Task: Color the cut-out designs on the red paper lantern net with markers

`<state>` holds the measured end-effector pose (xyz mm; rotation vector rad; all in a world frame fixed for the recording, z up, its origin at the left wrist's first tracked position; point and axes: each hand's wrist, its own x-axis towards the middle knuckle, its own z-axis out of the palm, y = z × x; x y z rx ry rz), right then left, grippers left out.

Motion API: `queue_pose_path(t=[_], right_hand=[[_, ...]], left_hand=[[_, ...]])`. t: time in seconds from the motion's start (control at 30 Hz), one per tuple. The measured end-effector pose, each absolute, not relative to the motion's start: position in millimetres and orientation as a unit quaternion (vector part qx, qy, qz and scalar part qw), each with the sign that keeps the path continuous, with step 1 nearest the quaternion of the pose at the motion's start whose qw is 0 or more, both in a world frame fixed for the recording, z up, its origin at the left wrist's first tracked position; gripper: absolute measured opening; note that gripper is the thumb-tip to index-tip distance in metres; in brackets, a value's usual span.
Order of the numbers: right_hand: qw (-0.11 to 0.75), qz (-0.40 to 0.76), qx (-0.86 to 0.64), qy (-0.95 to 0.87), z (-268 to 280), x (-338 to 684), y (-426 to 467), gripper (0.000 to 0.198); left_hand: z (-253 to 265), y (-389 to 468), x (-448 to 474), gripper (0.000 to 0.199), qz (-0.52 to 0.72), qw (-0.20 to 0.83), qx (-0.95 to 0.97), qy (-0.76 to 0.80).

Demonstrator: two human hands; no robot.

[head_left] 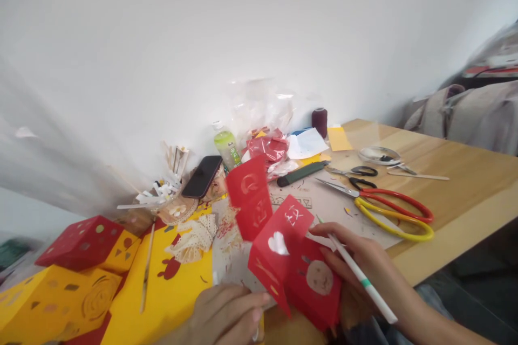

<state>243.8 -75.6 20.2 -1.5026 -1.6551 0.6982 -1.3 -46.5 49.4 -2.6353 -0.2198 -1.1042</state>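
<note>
My right hand grips the edge of a folded red paper piece and has a slim white pen with a green band between its fingers. Cut-outs, a white heart and a round animal face decorate the panels. One panel with cut shapes stands up toward the bottle. Just left of the piece, my left hand is closed, its index fingertip near the lower red flap. A small whitish bit shows under its fingers; I cannot make out what it is.
Red-and-yellow handled scissors, black scissors and a dark green cutter lie on the right. Behind are a drink bottle, a phone and a thread spool. Decorated paper boxes and a yellow sheet occupy the left.
</note>
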Motion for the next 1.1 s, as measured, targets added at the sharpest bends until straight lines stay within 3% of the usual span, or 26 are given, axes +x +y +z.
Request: queue_pose_path(t=[0.2,0.4,0.53,0.7,0.9,1.1], right_hand=[[0.360,0.264,-0.566,-0.693,4,234,-76,0.019],[0.320,0.127,-0.583,-0.736,29,260,-53,0.033],[0.310,0.246,-0.566,-0.723,50,271,-12,0.039],[0.299,0.391,-0.485,-0.723,47,254,30,0.026],[0.283,0.414,-0.463,-0.731,31,238,54,0.017],[0.247,0.364,-0.488,-0.754,28,240,55,0.017]], left_hand=[[47,-49,10,0.011,-0.424,0.165,-0.884,-0.106],[33,-35,20,0.019,-0.277,0.086,-0.934,-0.208],[14,-26,20,0.017,-0.210,0.110,-0.947,-0.218],[6,-17,24,0.019,-0.147,0.101,-0.955,-0.237],[7,-6,35,0.021,-0.136,0.141,-0.952,-0.234],[-2,1,39,0.017,-0.192,0.143,-0.940,-0.243]])
